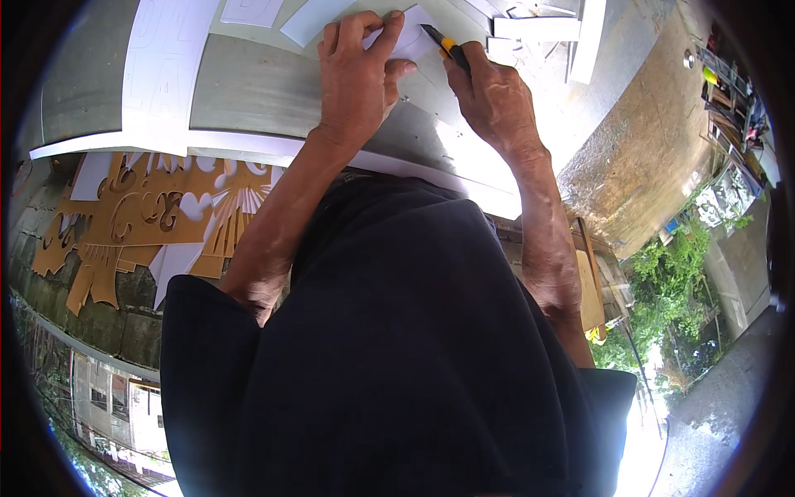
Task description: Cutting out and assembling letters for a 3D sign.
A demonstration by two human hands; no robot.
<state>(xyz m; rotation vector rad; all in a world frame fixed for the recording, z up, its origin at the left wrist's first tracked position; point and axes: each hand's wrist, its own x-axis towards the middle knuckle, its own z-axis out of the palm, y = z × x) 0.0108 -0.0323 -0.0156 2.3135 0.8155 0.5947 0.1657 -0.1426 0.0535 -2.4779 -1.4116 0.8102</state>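
My right hand [494, 99] is closed around a utility knife [449, 47] with a black and yellow body. The knife's dark blade points up and left, close to a small white sheet piece [418, 35] with lines drawn on it. On that piece my left hand [356, 70] rests its fingers, holding it against the grey work surface, with the index finger reaching forward and the thumb out to the side. Beside the left fingers lies another pale sheet piece [315, 18]. Whether the blade touches the white piece, I cannot tell.
A long white sheet with drawn outlines [161, 74] lies at the left on the grey tabletop [257, 79]. White strips [538, 30] are at the upper right. Below the table's left edge are brown and white cut-out ornaments [157, 207]. Concrete floor [638, 141] extends to the right.
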